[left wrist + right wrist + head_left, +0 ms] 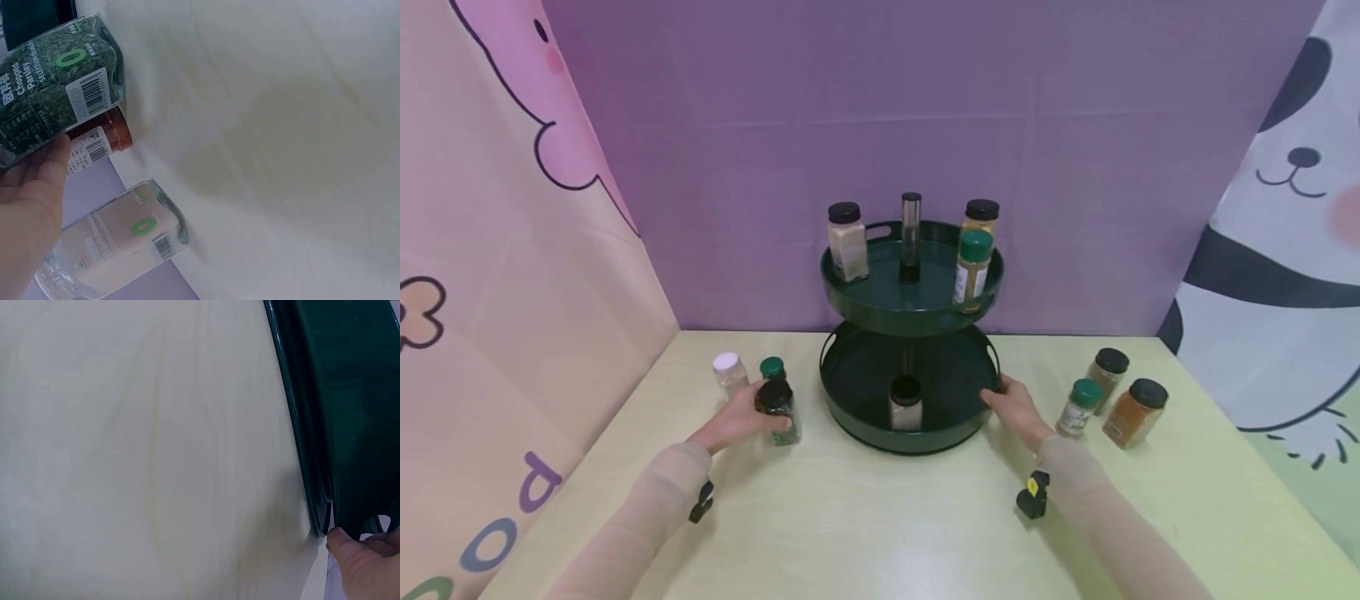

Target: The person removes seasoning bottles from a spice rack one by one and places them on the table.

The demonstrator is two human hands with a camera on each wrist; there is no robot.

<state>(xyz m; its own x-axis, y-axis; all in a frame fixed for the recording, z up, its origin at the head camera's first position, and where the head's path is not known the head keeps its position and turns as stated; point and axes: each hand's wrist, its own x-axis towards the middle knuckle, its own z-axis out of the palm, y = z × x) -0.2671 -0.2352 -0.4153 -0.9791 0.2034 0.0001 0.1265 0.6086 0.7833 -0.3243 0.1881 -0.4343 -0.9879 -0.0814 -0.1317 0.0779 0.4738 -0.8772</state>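
My left hand [741, 419] grips a clear jar of chopped parsley [59, 84] with a black lid, left of the two-tier green turntable. Whether the jar's base touches the table I cannot tell. Close behind it are a green-lidded jar [772, 367], red-brown inside, and a white-lidded clear jar [125, 240]. On the turntable's right side, my right hand [1017, 408] pinches the rim of the lower tray [880, 435] by its handle cutout; some fingers are hidden. A black-lidded jar [906, 407] stands in that tray, near the front.
The upper tray [895, 318] carries a pale black-lidded jar [848, 243] at left, and a green-lidded jar [972, 271] before a yellowish one [981, 212] at right. On the table's right stand a small green-lidded jar [1077, 408], a brown jar [1107, 377] and an orange jar [1135, 414].
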